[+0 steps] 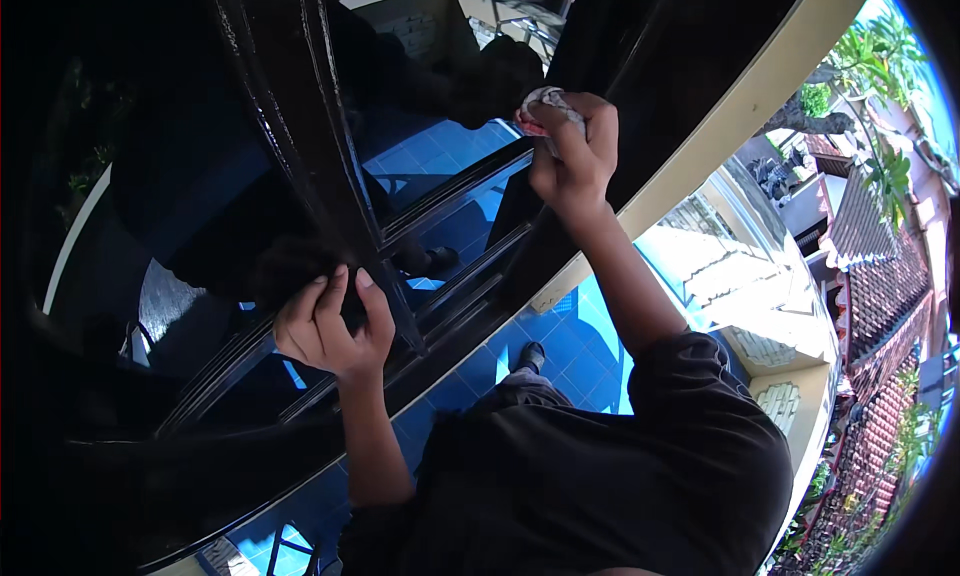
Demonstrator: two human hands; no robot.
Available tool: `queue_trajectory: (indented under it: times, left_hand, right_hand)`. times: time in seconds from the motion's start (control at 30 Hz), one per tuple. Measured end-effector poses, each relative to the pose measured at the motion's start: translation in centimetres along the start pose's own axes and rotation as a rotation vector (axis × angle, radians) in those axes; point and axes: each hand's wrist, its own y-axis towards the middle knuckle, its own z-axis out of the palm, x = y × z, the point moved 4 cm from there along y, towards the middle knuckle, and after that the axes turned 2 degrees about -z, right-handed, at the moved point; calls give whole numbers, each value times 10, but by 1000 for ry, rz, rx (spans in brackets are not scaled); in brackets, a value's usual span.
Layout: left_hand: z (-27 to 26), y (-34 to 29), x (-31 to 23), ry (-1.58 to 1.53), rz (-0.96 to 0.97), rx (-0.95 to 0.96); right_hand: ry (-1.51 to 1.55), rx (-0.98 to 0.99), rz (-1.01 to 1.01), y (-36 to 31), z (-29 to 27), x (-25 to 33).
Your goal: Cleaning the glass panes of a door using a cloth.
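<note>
In front of me stands a dark, glossy door or window with reflecting glass panes (pixel 430 161) and a black frame (pixel 300 106). My right hand (pixel 580 161) is raised to its right side, its fingers closed round a bunched cloth (pixel 548 106), whitish with a reddish part. The cloth lies against the dark frame by the pane's edge. Lower on the left, my left hand (pixel 338 331) is up against the dark surface with bent fingers and the thumb apart. It holds nothing that I can see. Deep shadow hides what its fingertips touch.
A cream wall edge (pixel 730 116) runs along the right of the frame. Blue floor tiles (pixel 480 376) lie below, with my shoe (pixel 533 355) on them. Tiled roofs (pixel 880 306), a tree branch (pixel 815 121) and a sunlit low wall (pixel 785 346) are farther right.
</note>
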Motion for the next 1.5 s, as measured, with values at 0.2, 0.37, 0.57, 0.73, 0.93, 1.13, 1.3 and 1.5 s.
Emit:
queue_trajectory:
  times: [0.2,0.37,0.57,0.73,0.93,1.13,1.3,1.5]
  left_hand:
    - [-4,0,-2,-13,-6,26]
    - [-2,1,0,-4,9,15]
    - [-4,2,2,-11,14,27]
    - [-3,0,4,-3,25,32]
    - [-3,2,2,-11,22,65]
    - [-5,1,3,-23,21,39]
    - [-6,2,1,-33,45,69]
    - [-5,1,9,-15,52,57]
  right_hand:
    - [-128,-167,251,31,-5,-46]
    - [-40,-127,214,11,-2,-29]
    - [-73,-166,292,17,2,-32]
    - [-69,-157,166,17,0,-29]
    - [-103,-228,263,27,0,-36]
    - [-158,-19,76,26,-4,-21]
    - [-240,-98,321,34,-10,-37]
    - [-239,-9,254,14,-8,-54]
